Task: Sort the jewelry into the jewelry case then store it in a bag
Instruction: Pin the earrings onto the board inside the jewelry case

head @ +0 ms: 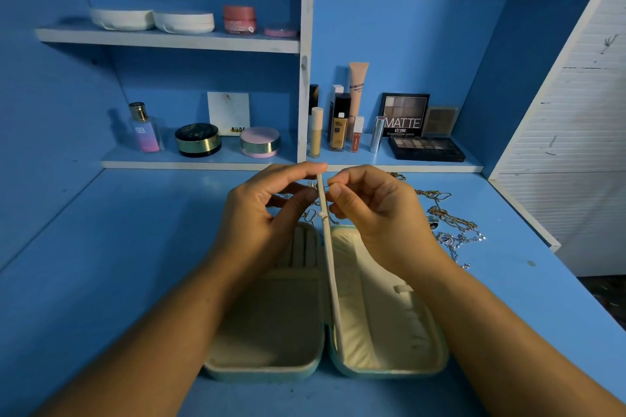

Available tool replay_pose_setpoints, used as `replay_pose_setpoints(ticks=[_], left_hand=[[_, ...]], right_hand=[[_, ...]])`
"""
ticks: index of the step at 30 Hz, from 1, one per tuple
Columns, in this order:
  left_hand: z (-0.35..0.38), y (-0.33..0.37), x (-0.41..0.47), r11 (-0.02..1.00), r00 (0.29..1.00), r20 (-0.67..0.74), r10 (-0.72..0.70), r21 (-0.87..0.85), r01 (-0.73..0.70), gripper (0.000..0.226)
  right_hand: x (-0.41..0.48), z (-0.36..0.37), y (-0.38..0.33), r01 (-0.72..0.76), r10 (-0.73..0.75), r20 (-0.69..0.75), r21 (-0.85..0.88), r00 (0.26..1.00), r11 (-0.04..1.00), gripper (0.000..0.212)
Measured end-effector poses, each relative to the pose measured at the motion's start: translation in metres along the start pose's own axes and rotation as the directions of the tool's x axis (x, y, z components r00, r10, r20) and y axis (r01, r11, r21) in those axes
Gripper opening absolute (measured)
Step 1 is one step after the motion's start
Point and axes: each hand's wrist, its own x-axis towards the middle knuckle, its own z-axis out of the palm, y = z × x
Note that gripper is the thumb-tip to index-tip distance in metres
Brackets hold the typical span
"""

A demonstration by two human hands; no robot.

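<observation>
Status of work: sorting is barely starting. The pale teal, cream-lined jewelry case (257,370) is lying open and flat on the blue painted bench (118,264), directly under the person's forearms. Its thin cream divider panel (330,267) is standing upright along the hinge, seen edge-on.

The left hand (267,213) is pinching the panel's top end between thumb and forefinger. The right hand (379,213) is pinching against the opposite face with curled fingers. Whether a small piece is sitting between those fingertips, I cannot tell.

The tangle of gold and silver chain jewelry (454,227) is lying loose on the bench behind and to the right of the case, apart from both hands. No bag is showing.

Handling judgement: the chains are looking light, limp and prone to snagging, so each is best lifted near its clasp or pendant rather than dragged from the heap. The panel is appearing stiff enough to hold by its free end. The case itself is looking semi-rigid and is best gripped across both shells once zipped.
</observation>
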Motion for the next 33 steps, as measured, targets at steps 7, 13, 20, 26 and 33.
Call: replay_pose_setpoints(ticks=[7, 13, 20, 26, 33], left_hand=[[0.0, 0.0, 0.0, 0.999, 0.999, -0.005, 0.034, 0.035, -0.033, 0.028], [0.0, 0.001, 0.0, 0.998, 0.999, -0.006, 0.047, 0.048, -0.046, 0.028], [0.0, -0.002, 0.001, 0.997, 0.998, -0.022, 0.058, 0.06, -0.056, 0.028], [0.001, -0.001, 0.001, 0.993, 0.996, -0.02, 0.083, 0.086, -0.081, 0.029], [0.001, -0.002, 0.0, 0.991, 0.994, -0.022, 0.104, 0.091, -0.102, 0.028]], right_hand=[[0.002, -0.002, 0.002, 0.019, -0.016, 0.029, -0.108, 0.999, 0.994, 0.005], [0.001, 0.003, 0.005, 0.082, -0.084, -0.005, -0.182, 0.996, 0.98, 0.008], [0.0, -0.002, 0.005, 0.072, -0.074, -0.008, -0.123, 0.997, 0.99, 0.009], [0.002, 0.0, -0.001, 0.118, -0.117, 0.019, -0.268, 0.993, 0.956, 0.016], [0.005, 0.0, -0.005, 0.215, -0.217, 0.048, -0.442, 0.975, 0.871, 0.014]])
